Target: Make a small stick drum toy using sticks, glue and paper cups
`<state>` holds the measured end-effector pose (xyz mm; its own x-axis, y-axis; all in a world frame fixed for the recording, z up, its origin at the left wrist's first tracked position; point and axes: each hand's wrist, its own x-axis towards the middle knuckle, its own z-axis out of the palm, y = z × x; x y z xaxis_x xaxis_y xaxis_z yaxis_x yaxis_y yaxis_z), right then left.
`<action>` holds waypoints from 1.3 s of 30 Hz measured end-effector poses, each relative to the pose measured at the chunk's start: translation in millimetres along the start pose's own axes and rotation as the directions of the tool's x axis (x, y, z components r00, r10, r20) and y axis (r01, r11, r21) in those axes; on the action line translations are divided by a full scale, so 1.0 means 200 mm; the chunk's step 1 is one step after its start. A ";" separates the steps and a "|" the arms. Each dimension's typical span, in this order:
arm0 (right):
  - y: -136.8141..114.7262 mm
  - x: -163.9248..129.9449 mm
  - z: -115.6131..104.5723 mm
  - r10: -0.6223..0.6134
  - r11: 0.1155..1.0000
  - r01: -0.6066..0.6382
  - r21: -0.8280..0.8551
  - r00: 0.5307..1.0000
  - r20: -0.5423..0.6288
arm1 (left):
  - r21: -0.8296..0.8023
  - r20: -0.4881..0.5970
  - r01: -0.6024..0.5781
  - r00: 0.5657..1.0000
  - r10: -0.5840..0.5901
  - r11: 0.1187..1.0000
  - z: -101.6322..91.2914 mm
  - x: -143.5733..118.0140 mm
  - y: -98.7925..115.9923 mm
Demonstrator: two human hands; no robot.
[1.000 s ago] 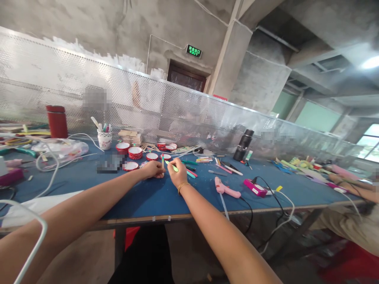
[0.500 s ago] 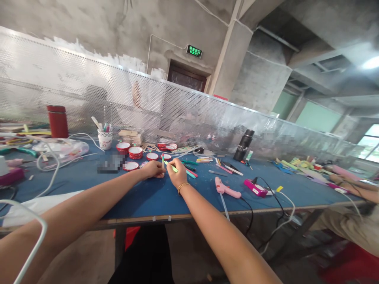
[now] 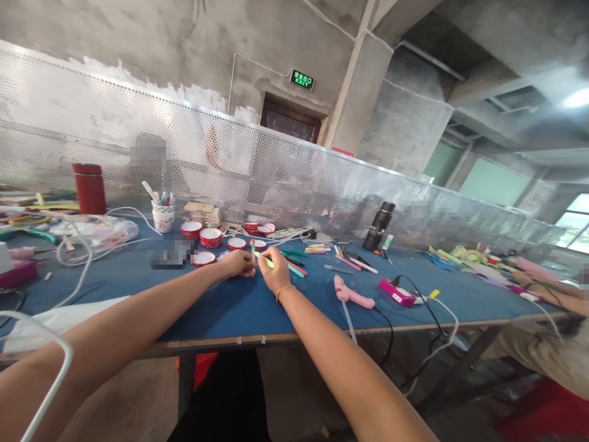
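- Far left, a red flask (image 3: 89, 190) stands upright by the perforated screen (image 3: 197, 147), and a patterned cup (image 3: 162, 218) of pens follows.
- Next come the red-rimmed white dishes (image 3: 210, 237), some stacked, behind the left hand (image 3: 239, 264).
- That left hand has its fingers pinched on a slim stick (image 3: 253, 252), held upright over the blue tabletop (image 3: 221, 313), green and red near its top!
- In comes the yellow-green marker (image 3: 270, 264), slanting at the stick (whether the tip touches, I cannot tell).
- Clamped around that marker: the fingers of the right hand (image 3: 276, 270), gold bracelet (image 3: 284, 293) at the wrist.
- Further right, a pink glue gun (image 3: 352, 294) lies near a magenta box (image 3: 396, 293).
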<state>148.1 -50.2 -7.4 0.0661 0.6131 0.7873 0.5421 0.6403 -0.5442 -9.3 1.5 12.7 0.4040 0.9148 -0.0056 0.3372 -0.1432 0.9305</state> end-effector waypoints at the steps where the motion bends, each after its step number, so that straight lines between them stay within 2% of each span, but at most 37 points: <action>1: 0.00 0.00 0.00 -0.001 1.000 0.001 -0.003 1.000 0.003 | -0.007 0.001 -0.002 1.000 0.002 1.000 0.00 0.00 0.00; 21: 0.02 0.01 -0.01 0.036 0.999 -0.036 -0.035 0.999 -0.010 | 0.035 -0.020 0.012 1.000 -0.011 0.999 0.01 -0.03 0.04; 31: 0.00 -0.01 0.01 -0.002 1.000 0.002 0.028 1.000 0.010 | 0.014 -0.023 0.001 1.000 -0.001 1.000 0.01 -0.01 0.01; 39: 0.02 0.01 -0.01 0.025 0.999 -0.026 -0.034 0.999 -0.021 | 0.048 -0.015 0.006 1.000 -0.005 0.999 0.01 -0.02 0.02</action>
<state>152.0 -46.9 -8.2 0.0969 0.6193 0.7791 0.5681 0.6084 -0.5542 -8.3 -3.5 16.9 0.3890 0.9212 -0.0050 0.3802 -0.1557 0.9117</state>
